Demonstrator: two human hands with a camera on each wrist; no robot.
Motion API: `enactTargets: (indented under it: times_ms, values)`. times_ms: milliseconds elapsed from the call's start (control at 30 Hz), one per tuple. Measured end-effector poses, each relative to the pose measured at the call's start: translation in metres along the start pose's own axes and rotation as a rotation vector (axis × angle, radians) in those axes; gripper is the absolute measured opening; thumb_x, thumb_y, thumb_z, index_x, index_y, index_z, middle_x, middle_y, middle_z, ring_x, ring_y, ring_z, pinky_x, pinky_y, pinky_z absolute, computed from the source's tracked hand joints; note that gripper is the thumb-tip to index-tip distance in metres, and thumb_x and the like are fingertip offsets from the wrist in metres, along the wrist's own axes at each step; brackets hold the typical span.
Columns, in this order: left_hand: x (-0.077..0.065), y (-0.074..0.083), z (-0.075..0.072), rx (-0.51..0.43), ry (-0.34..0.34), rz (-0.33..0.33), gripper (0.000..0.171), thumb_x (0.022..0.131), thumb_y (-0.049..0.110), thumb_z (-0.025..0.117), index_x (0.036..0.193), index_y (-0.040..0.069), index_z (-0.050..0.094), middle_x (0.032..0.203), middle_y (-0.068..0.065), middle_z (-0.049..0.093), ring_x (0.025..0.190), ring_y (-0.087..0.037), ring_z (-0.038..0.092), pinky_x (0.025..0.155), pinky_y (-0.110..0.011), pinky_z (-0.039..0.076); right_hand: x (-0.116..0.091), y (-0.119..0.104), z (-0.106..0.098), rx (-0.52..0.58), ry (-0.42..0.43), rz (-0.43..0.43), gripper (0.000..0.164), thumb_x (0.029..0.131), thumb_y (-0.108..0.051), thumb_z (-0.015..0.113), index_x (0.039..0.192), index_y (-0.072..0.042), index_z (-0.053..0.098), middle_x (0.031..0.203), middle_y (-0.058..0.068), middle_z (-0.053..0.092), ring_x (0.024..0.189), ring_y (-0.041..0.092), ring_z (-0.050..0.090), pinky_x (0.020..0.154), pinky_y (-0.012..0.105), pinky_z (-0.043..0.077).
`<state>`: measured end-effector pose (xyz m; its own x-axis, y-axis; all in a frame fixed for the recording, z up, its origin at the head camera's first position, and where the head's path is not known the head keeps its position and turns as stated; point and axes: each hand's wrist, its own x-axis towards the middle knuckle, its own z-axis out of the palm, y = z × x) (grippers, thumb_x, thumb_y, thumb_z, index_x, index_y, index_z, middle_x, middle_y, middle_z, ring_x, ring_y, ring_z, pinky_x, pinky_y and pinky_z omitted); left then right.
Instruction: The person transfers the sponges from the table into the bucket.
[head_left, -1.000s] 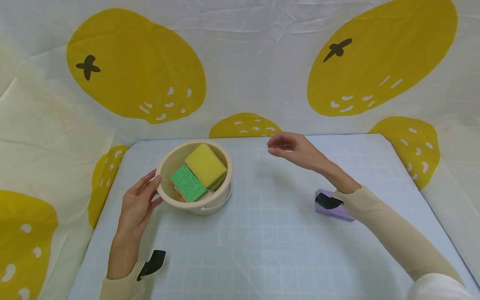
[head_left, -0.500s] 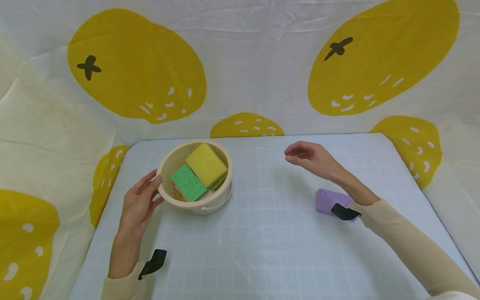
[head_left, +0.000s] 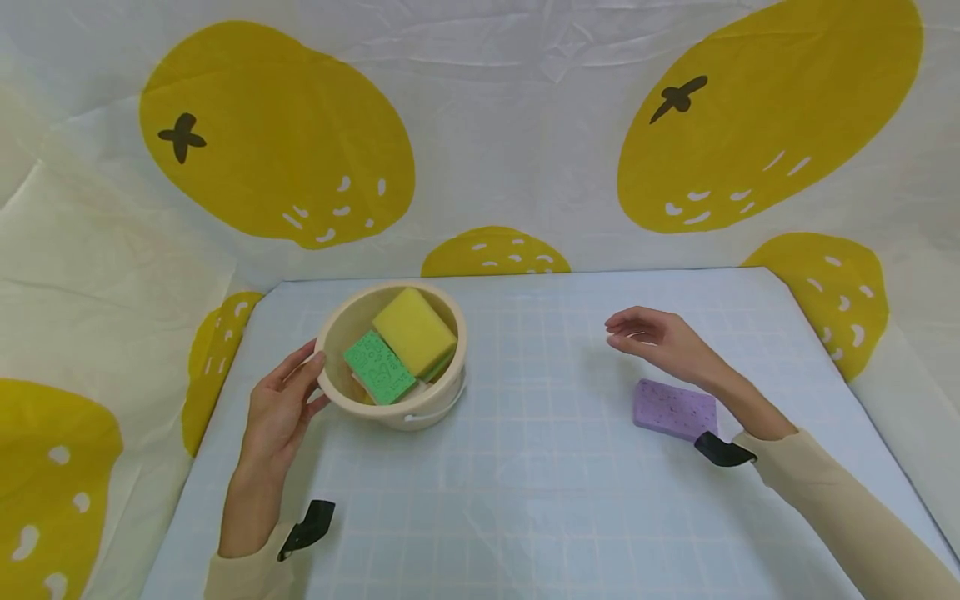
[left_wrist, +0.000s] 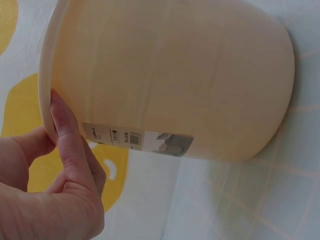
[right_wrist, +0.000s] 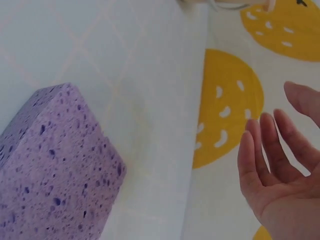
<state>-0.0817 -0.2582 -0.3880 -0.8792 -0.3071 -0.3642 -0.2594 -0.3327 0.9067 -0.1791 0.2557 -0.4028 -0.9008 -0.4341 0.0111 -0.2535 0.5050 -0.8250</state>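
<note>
A cream bucket (head_left: 420,417) stands on the table at left of centre, its thin handle hanging at the front. Inside it lie a yellow sponge (head_left: 414,329) and a green sponge (head_left: 377,367). My left hand (head_left: 279,412) pinches the bucket's rim on its left side; the left wrist view shows thumb and fingers on either side of the rim (left_wrist: 46,75). My right hand (head_left: 660,337) hovers over the right half of the table, fingers loosely bent and holding nothing. Just below it in the head view lies a purple sponge (head_left: 675,408), large in the right wrist view.
A pale blue gridded cloth (head_left: 510,500) covers the table. White curtains with yellow fruit prints (head_left: 285,133) enclose the back and both sides. A printed label (left_wrist: 137,140) is stuck on the bucket's wall.
My right hand has moved to the right and toward me, away from the bucket, uncovering the purple sponge in the head view. My left hand and the bucket have stayed put.
</note>
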Motion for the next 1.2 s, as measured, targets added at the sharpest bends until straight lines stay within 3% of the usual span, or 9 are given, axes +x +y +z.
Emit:
enactTargets:
  times_ms: [533, 800, 1033, 1200]
  values:
    - [-0.002, -0.003, 0.000, 0.011, -0.009, 0.012, 0.072, 0.086, 0.032, 0.084, 0.149, 0.012, 0.054, 0.118, 0.008, 0.071, 0.100, -0.009, 0.070, 0.079, -0.023, 0.061, -0.036, 0.045, -0.004, -0.077, -0.048, -0.006, 0.036, 0.099, -0.017, 0.072, 0.129, 0.002, 0.064, 0.123, 0.019, 0.068, 0.105, 0.010, 0.065, 0.092, 0.015, 0.052]
    - [-0.003, -0.002, 0.001, 0.021, 0.001, 0.010, 0.073, 0.086, 0.033, 0.084, 0.149, 0.012, 0.055, 0.120, 0.007, 0.070, 0.102, -0.009, 0.069, 0.080, -0.023, 0.060, -0.048, 0.057, -0.005, -0.145, -0.064, -0.065, 0.033, 0.095, -0.012, 0.075, 0.125, -0.001, 0.066, 0.120, 0.013, 0.070, 0.107, 0.026, 0.066, 0.093, 0.029, 0.057]
    - [-0.002, -0.001, 0.002, 0.018, 0.000, 0.016, 0.072, 0.086, 0.033, 0.084, 0.149, 0.012, 0.055, 0.120, 0.008, 0.071, 0.100, -0.009, 0.069, 0.080, -0.024, 0.060, -0.057, 0.062, -0.006, -0.202, -0.111, 0.009, 0.040, 0.094, -0.019, 0.077, 0.128, 0.000, 0.065, 0.124, 0.012, 0.069, 0.111, 0.031, 0.065, 0.096, 0.044, 0.056]
    - [-0.002, -0.001, 0.002, 0.021, 0.002, 0.018, 0.072, 0.086, 0.033, 0.084, 0.149, 0.013, 0.055, 0.120, 0.008, 0.071, 0.099, -0.009, 0.069, 0.080, -0.024, 0.060, -0.059, 0.067, -0.007, -0.249, -0.161, 0.049, 0.044, 0.094, -0.024, 0.078, 0.130, -0.001, 0.065, 0.125, 0.012, 0.067, 0.113, 0.031, 0.062, 0.097, 0.042, 0.055]
